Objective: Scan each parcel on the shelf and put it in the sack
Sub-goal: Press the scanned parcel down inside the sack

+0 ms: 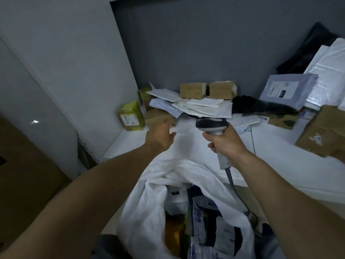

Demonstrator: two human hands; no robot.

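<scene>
Brown parcel point(157, 115), blurry behind left hand point(160, 137)

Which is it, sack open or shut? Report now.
Open: the white sack gapes below the shelf, parcels visible inside.

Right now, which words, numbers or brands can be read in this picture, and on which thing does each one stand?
No text is readable.
Yellow box: white label, print blurred.
Lilac parcel: white label, print too small.
Mailer in the sack: blue print, blurred.
Scanner: no readable print.
</scene>
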